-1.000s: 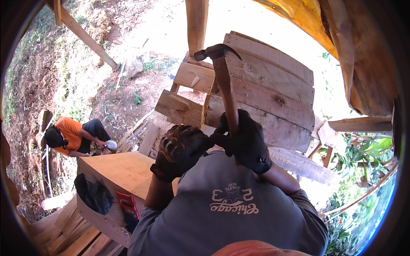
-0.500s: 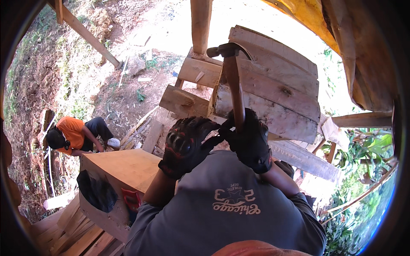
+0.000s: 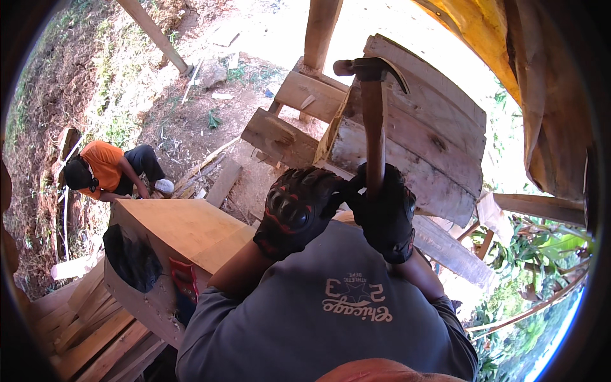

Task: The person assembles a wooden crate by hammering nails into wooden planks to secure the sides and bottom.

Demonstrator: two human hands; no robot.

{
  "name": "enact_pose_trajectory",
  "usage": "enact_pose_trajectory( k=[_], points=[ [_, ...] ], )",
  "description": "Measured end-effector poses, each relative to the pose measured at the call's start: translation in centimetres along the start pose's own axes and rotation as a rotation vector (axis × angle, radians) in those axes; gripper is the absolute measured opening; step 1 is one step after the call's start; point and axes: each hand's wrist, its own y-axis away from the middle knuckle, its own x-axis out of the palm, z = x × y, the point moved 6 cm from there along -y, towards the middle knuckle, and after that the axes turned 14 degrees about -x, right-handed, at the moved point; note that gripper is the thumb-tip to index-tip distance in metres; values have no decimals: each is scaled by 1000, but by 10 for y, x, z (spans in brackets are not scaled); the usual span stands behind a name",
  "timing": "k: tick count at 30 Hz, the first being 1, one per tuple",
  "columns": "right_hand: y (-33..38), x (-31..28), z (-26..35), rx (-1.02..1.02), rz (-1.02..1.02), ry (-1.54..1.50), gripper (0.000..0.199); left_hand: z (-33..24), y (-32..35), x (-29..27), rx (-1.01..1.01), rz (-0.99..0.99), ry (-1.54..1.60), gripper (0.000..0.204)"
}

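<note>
Hammer (image 3: 374, 114) stands nearly upright, its wooden handle gripped low by the right hand (image 3: 382, 213), which is clenched around it in a black glove. The left hand (image 3: 298, 210), in a black glove with red trim, is curled and pressed against the right one at the handle; whether its fingers wrap the handle cannot be told. The dark claw head sits well above the grip, in front of a panel of weathered planks (image 3: 420, 140). Left of the grip and lower lies a pale wooden box (image 3: 184, 229) with a dark bag (image 3: 130, 258) hanging on its side and a small red item below it, too unclear to identify. Farther left, on bare ground, a second person in an orange shirt (image 3: 102, 167) crouches among loose boards. Above the hammer head a timber post (image 3: 320, 28) rises out of frame. Stacked boards (image 3: 89, 331) lie at lower left. Below the grip, a grey shirt (image 3: 331, 318) hides the forearms' lower parts. Yellow sheeting at upper right is cut off by the rim.
</note>
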Motion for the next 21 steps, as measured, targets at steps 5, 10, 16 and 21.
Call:
enact_pose_trajectory(
  k=[5,10,16,21],
  points=[
    [-6,-6,4,1,-22,-47,38,-4,9,2,51,-246,-69,26],
    [-8,-14,2,-189,1,143,42,-16,-1,-3,15,-178,-70,24],
    [-12,-16,4,-270,1,256,43,-16,1,4,-7,-249,-87,21],
    [-33,-24,-7,-7,118,-79,38,-13,1,-2,-51,-283,-63,24]
  ],
)
